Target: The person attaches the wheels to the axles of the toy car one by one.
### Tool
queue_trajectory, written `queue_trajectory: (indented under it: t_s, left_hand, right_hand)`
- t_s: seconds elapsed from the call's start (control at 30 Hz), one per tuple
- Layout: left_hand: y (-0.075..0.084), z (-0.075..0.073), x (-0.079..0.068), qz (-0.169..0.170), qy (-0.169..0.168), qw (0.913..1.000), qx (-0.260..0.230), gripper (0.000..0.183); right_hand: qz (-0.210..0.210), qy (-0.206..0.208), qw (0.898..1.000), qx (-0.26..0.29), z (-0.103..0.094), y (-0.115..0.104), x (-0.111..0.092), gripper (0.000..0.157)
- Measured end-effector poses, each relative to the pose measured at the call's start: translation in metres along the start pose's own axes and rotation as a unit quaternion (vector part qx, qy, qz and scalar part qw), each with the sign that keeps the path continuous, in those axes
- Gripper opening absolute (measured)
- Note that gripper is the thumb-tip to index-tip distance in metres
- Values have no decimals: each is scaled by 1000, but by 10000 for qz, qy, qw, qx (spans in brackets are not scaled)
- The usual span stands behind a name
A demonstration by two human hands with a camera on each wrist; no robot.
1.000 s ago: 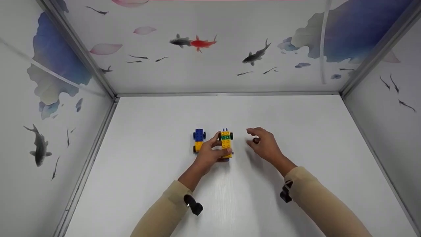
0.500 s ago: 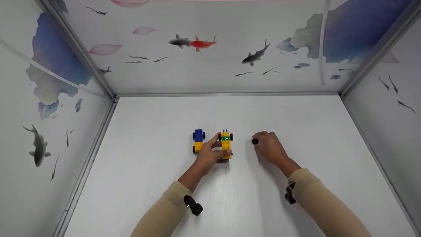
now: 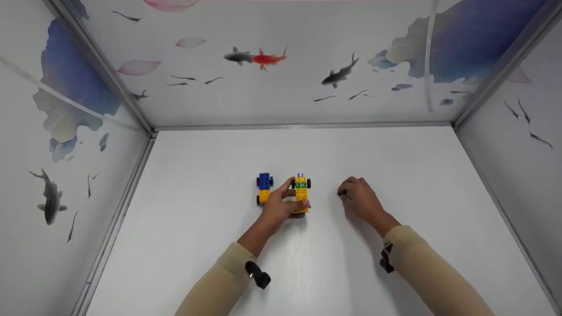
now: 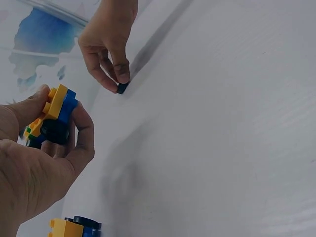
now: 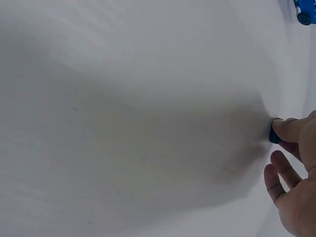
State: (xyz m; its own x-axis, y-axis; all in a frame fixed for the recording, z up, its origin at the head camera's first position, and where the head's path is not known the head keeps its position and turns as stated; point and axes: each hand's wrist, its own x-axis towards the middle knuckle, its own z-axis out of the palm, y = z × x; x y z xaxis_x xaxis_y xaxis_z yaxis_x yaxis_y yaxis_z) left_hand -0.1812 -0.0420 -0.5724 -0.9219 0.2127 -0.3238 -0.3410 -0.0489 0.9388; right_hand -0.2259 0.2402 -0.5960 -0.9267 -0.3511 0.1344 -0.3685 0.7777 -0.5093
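Observation:
My left hand [image 3: 277, 208] grips a toy block car [image 3: 301, 193] of yellow, green and blue bricks between thumb and fingers. Black wheels flank its green row, and a small stub juts from its right side near the thumb. In the left wrist view, the car [image 4: 58, 108] shows a dark wheel [image 4: 54, 131] under its yellow and blue bricks. To the right, my right hand [image 3: 360, 197] pinches a small black toy wheel [image 3: 342, 192] between thumb and fingertips, low over the tabletop. The right wrist view shows that wheel [image 5: 274, 131] partly covered by the thumb.
A second block car [image 3: 264, 182], blue in front and yellow behind with black wheels, stands just left of my left hand. The white table [image 3: 210, 245] is bounded by printed walls [image 3: 290, 96] at the back and both sides.
My right hand has moved slightly right and down to the tabletop, and its fingers have closed in. The wheel has turned from face-up to edge-on. My left hand holds the car steady.

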Motion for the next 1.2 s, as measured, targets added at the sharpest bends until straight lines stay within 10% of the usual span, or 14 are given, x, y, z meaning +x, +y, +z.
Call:
queue_trajectory:
  t_s: [0.53, 1.2]
  left_hand:
    - [-2, 2, 1, -27, 42, 10000, -68, 99]
    - [-1, 0, 1, 206, -45, 9998, -70, 84]
  right_hand:
    - [700, -149, 9947, 742, -1, -12, -1, 17]
    - [172, -401, 9880, 1479, 2, -52, 3, 26]
